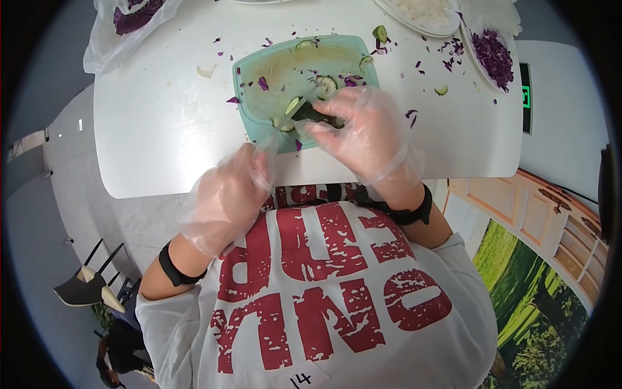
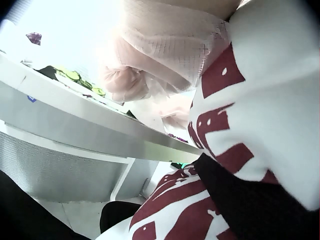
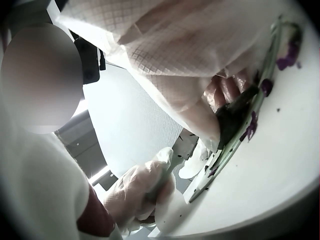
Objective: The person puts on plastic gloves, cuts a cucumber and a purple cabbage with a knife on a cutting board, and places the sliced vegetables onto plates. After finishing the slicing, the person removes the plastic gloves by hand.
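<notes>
Both hands wear clear plastic gloves. My left hand [image 1: 230, 188] is curled round the handle of a knife, at the near left of the light green cutting board [image 1: 272, 74]. The knife's blade [image 3: 185, 145], with small bits stuck to it, shows in the right wrist view. On the board, my right hand [image 1: 369, 129] holds down a dark green piece of cucumber [image 1: 310, 113], its fingers bent over it and partly hiding it. Cut cucumber slices [image 1: 326, 86] and purple cabbage scraps [image 1: 262, 83] lie around it. The left wrist view shows the left hand's curled fingers, the handle hidden.
A plate of shredded purple cabbage [image 1: 492, 61] stands at the right, beside a plate of pale food [image 1: 421, 11]. A plastic bag [image 1: 103, 45] with purple cabbage lies back left. Scraps and cucumber bits [image 1: 441, 90] dot the white table [image 1: 162, 129]; its front edge is close to my body.
</notes>
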The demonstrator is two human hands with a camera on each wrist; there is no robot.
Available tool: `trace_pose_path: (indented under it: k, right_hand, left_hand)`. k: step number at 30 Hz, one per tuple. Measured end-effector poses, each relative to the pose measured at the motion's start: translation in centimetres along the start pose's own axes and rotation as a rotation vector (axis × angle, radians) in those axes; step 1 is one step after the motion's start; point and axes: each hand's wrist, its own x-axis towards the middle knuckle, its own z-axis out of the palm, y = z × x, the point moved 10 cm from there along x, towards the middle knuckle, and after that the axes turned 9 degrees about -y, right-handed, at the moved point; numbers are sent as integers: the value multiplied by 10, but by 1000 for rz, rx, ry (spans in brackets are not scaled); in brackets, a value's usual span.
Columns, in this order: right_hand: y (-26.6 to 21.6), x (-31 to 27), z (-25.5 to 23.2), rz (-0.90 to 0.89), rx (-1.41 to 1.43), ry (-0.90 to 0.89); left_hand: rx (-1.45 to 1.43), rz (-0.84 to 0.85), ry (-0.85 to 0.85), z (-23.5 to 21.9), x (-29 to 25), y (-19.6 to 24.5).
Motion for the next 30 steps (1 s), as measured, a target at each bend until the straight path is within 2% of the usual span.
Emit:
trace_pose_path:
  k: [7, 19, 30]
  right_hand:
    - [0, -1, 0, -7, -4, 19]
    - [1, -1, 1, 2, 31, 10]
    - [0, 0, 1, -18, 34, 6]
  left_hand:
    - [-12, 11, -35, 10, -1, 1]
    - [15, 14, 23, 9, -1, 0]
    - [13, 11, -70, 2, 1, 7]
